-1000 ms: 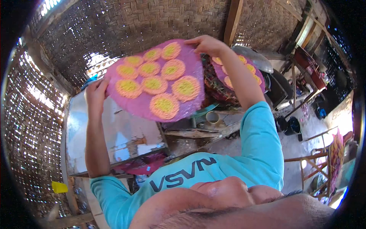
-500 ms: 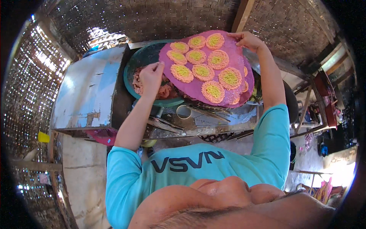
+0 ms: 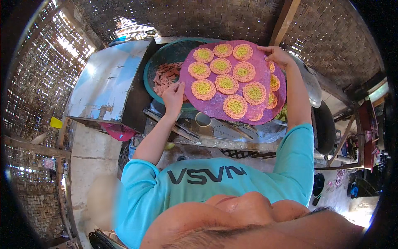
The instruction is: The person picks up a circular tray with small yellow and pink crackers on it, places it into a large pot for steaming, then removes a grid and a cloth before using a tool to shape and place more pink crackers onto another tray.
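A purple board [image 3: 206, 110] bears several round, pink-rimmed, yellow-centred lattice discs [image 3: 235, 106]. My left hand [image 3: 173, 96] pinches its lower left edge, and my right hand [image 3: 278, 57] is closed on its upper right edge. A second purple board [image 3: 281, 93] with similar discs shows partly beneath it on the right; what supports them is hidden. Just left of the boards, a teal basin [image 3: 149, 69] holds crumpled pink pieces [image 3: 165, 76], partly covered by the upper board.
A worn blue-white cabinet [image 3: 99, 83] stands at the left, a pink bag [image 3: 117, 131] below it. Sticks [image 3: 174, 128] lie on the ledge in front. A metal lid [image 3: 311, 85] and dark pan [image 3: 325, 126] are at the right. Woven bamboo walls [image 3: 199, 18] surround the area.
The held board has moved right and now overlaps the second board, uncovering part of the basin. My left hand moved right with it, then slightly down; both hands keep hold of it.
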Available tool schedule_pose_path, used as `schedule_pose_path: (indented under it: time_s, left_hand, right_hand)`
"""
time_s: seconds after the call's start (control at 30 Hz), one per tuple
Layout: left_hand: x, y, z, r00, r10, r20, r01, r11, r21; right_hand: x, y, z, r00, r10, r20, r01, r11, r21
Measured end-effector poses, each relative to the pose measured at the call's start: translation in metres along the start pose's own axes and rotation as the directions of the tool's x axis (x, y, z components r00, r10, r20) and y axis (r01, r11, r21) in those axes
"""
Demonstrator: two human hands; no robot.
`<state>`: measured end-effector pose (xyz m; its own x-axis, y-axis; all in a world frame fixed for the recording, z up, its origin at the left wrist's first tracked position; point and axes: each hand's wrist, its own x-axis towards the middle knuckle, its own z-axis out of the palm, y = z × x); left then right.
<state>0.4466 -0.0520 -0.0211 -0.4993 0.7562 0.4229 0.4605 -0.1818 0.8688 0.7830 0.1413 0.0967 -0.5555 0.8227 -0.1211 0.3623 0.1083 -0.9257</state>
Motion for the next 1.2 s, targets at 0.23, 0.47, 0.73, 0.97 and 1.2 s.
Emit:
schedule_pose_path:
  time_s: [0.23, 0.47, 0.73, 0.97, 1.2]
  left_hand:
    - [-0.008, 0.003, -0.001, 0.959, -0.240, 0.148, 0.272, 0.927, -0.258]
    - [-0.012, 0.009, -0.003, 0.930, -0.320, 0.178, 0.362, 0.882, -0.303]
    - [-0.022, -0.023, -0.019, 0.765, -0.564, 0.311, 0.637, 0.590, -0.497]
    - [-0.104, -0.070, 0.008, -0.068, -0.489, 0.869, 0.995, 0.027, 0.093]
    - [-0.089, -0.090, 0.049, 0.013, -0.546, 0.838, 1.000, -0.009, -0.021]
  right_hand:
    - [0.011, 0.022, -0.008, 0.999, -0.030, -0.019, 0.029, 0.999, -0.025]
    - [0.010, 0.003, -0.001, 0.999, 0.052, -0.015, -0.052, 0.998, -0.043]
    - [-0.005, 0.055, -0.003, 0.865, -0.182, -0.467, -0.090, 0.860, -0.502]
    - [-0.176, 0.044, 0.092, 0.636, -0.059, -0.769, 0.205, 0.974, 0.095]
    - [-0.314, 0.124, 0.256, 0.484, 0.513, -0.709, -0.034, 0.821, 0.571]
